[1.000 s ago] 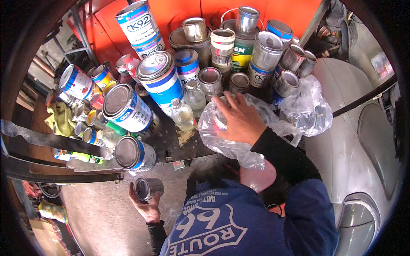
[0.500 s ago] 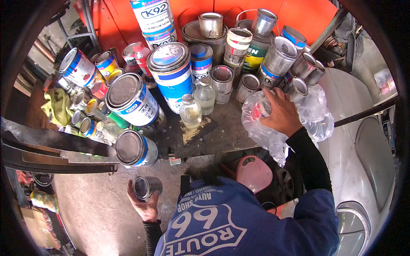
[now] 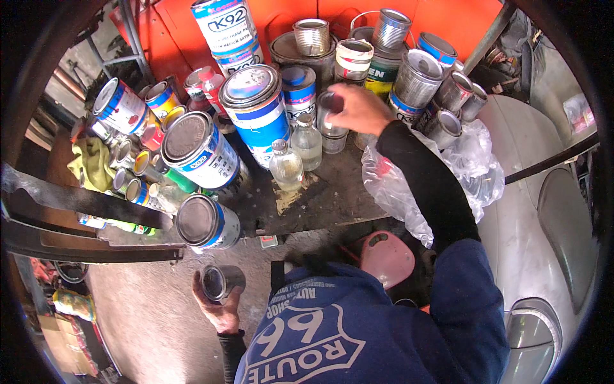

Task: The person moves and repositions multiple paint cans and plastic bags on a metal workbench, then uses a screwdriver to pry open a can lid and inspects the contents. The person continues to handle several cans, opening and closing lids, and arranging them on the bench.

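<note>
My left hand (image 3: 221,312) is wrapped round a small open metal can (image 3: 231,281), held above the floor in front of the bench. My right hand (image 3: 361,110) reaches over the bench with its fingers round the rim of an unlabelled tin can (image 3: 329,120). That can sits on top of another tin (image 3: 334,143); the hand hides part of it. Two clear glass bottles (image 3: 286,170) stand just left of these tins. Beneath my right forearm lies a clear plastic bag (image 3: 390,192) with something red inside.
Paint cans crowd the dark bench (image 3: 332,201), including a large blue-and-white one (image 3: 256,118) and a lidded can (image 3: 208,221) at the near left edge. A green cloth (image 3: 89,163) lies far left. A pink plastic seat (image 3: 387,259) is below; a grey car (image 3: 511,192) stands right.
My right hand has left the plastic bag and moved left to the tin can. The left hand still holds its small can, almost in place.
</note>
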The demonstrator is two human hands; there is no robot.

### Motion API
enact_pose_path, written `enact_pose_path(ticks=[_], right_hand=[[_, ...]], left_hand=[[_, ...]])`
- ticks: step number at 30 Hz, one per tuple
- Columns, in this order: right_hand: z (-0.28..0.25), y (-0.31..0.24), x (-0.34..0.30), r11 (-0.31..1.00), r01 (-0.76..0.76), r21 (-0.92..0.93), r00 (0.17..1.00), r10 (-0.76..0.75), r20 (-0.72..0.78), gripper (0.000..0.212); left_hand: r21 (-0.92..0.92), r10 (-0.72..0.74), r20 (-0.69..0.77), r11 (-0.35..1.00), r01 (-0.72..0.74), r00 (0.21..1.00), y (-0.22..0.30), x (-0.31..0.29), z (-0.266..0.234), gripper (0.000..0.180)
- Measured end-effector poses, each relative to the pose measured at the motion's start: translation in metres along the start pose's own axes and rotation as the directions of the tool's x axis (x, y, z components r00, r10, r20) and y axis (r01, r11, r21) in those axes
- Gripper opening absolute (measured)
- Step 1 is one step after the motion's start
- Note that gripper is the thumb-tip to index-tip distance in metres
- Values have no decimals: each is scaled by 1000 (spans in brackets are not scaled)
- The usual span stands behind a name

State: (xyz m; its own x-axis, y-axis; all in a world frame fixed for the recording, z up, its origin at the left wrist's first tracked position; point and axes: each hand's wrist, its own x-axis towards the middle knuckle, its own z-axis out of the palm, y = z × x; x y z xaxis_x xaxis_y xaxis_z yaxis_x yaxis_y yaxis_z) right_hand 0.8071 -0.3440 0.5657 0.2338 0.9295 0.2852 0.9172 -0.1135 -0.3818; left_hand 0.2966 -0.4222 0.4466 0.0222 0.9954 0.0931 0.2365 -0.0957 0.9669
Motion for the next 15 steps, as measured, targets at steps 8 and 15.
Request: enact_pose_path(ticks=[8,15], right_hand=[[-49,20,-11,995,-35,97,987,50,-154,68],[17,4,-16,999,6,-50,999,-4,40,74]], left_hand=[[16,-32,-19,999,32,999,0,-5,-3,106],[22,-65,-40,998,66,997,8,-7,-4,106]])
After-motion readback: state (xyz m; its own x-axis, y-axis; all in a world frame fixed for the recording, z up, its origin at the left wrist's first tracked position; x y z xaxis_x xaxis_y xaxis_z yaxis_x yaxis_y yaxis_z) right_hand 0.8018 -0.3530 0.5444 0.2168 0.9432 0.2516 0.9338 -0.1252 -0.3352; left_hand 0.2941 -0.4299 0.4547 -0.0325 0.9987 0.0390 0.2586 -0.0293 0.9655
